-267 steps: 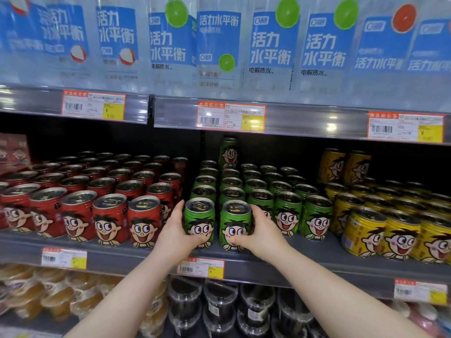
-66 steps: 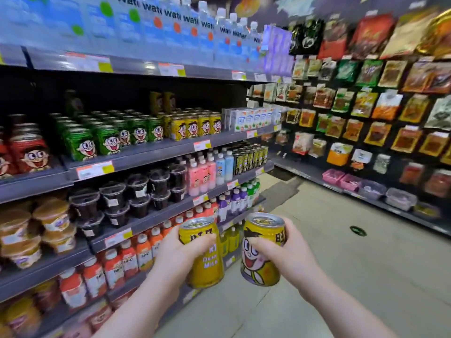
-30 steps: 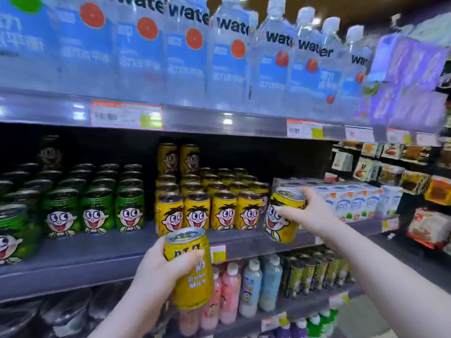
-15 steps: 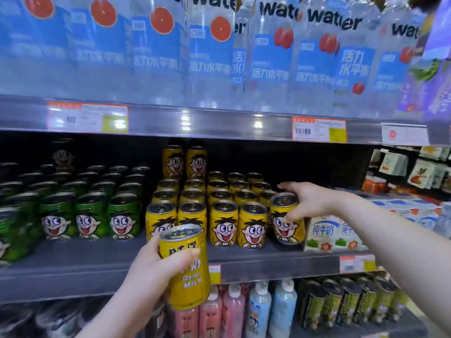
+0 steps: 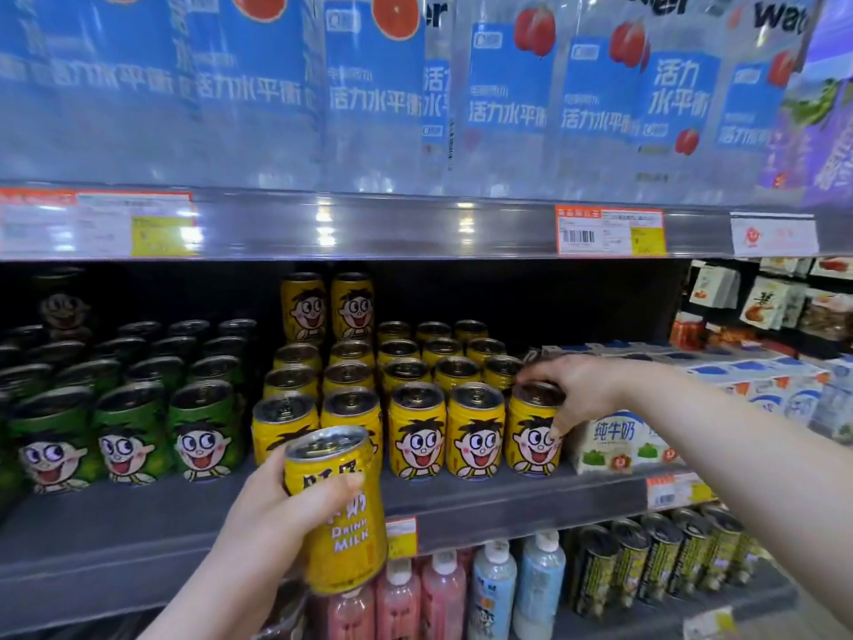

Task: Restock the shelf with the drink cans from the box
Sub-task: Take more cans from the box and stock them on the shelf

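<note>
My left hand (image 5: 277, 515) grips a yellow drink can (image 5: 339, 515) in front of the grey shelf (image 5: 484, 501), its "Drink Milk" side turned to me. My right hand (image 5: 572, 390) curls over the top and right side of another yellow can (image 5: 531, 436), which stands on the shelf at the right end of the front row of yellow cans (image 5: 443, 431). Behind that row stand several more yellow cans, with two stacked at the back (image 5: 325, 307). The box is not in view.
Green cans (image 5: 124, 431) fill the shelf to the left of the yellow ones. White milk cartons (image 5: 618, 441) stand just right of my right hand. Large water bottles (image 5: 415, 85) line the shelf above. Bottles and dark cans (image 5: 646, 561) sit on the shelf below.
My right hand has set its yellow can down at the right end of the front row and still holds it. My left hand with its can has stayed about where it was.
</note>
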`<state>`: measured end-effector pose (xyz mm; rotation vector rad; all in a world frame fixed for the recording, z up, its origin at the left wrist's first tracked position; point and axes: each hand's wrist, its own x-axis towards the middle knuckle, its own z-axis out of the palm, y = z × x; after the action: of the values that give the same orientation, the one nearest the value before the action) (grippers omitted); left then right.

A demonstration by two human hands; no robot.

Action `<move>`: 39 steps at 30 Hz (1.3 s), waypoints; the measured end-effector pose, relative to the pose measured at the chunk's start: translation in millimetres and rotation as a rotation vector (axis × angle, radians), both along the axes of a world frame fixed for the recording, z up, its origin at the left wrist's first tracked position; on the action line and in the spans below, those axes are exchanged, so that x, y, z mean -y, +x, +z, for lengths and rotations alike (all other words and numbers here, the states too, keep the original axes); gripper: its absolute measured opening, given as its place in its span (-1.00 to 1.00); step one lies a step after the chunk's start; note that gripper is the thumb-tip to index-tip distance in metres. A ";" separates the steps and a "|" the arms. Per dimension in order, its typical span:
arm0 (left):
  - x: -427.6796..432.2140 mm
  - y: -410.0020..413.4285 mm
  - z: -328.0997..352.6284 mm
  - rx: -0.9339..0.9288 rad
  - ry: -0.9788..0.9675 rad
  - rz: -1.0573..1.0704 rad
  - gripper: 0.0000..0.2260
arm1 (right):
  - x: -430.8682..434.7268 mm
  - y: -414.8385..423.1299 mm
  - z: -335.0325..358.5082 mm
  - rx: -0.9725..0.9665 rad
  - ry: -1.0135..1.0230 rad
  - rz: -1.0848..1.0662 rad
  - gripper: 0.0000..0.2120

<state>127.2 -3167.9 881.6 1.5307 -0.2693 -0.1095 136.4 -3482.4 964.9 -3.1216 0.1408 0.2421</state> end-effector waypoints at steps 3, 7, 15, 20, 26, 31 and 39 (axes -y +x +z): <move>0.7 -2.0 4.3 -0.034 -0.038 -0.041 -0.33 | -3.1 1.3 -2.5 0.018 -0.023 0.002 -0.20; -3.2 -2.5 13.3 0.010 -0.033 -0.059 -0.35 | -4.5 -2.0 -0.1 0.094 0.029 0.022 -0.20; -30.9 55.5 73.2 0.209 -0.033 0.103 -0.60 | -45.1 -7.9 3.3 0.445 0.192 0.193 -0.50; -40.3 96.3 88.1 0.180 0.103 0.050 -0.47 | -68.1 -15.6 -3.6 0.437 0.202 0.249 -0.55; -40.0 115.8 72.1 0.100 0.158 -0.041 -0.36 | -82.8 -14.6 -9.9 0.424 0.241 0.296 -0.60; -38.7 119.8 66.1 0.117 0.158 -0.120 -0.09 | -97.6 -7.3 -9.1 0.395 0.260 0.297 -0.60; -34.9 107.3 55.0 0.168 0.270 0.044 -0.07 | -137.6 29.8 -4.1 0.386 0.303 0.335 -0.57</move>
<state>234.5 -3133.0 936.6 1.8164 -0.3658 0.0196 166.2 -3344.8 960.8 -2.8013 -0.3843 -0.3114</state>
